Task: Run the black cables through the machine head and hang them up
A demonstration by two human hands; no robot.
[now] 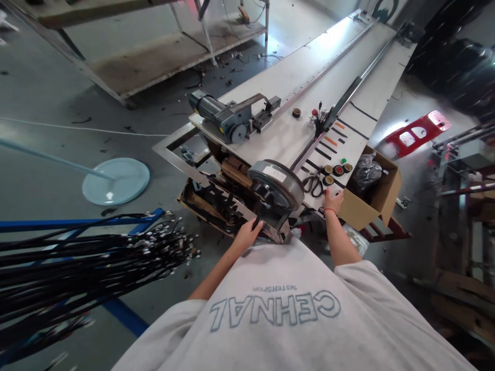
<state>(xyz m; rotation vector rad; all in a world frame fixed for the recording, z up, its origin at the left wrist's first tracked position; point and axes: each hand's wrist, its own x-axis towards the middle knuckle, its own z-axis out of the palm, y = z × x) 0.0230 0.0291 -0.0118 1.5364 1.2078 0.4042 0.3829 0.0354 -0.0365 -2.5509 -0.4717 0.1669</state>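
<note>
My left hand (pixel 249 234) is at the near end of the long white table (pixel 286 139), its fingers closed around a small dark part below the large black wheel (pixel 276 183). At the table's right near corner rests my right hand (pixel 333 201), beside the cardboard box (pixel 363 208); its fingers are bent, and whatever they may hold is too small to make out. Black-handled scissors (pixel 314 185) and several tape rolls (pixel 339 170) lie just beyond it. Dark cables (pixel 303 154) run from near the wheel up to a black channel (pixel 342 105).
A motor unit (pixel 220 116) sits on the table's left edge. Many black cables (pixel 147 252) hang over a blue rack (pixel 77 224) at the left. A round pale-blue base (pixel 116 181) stands on the floor. A red stool (pixel 417 134) is at the right.
</note>
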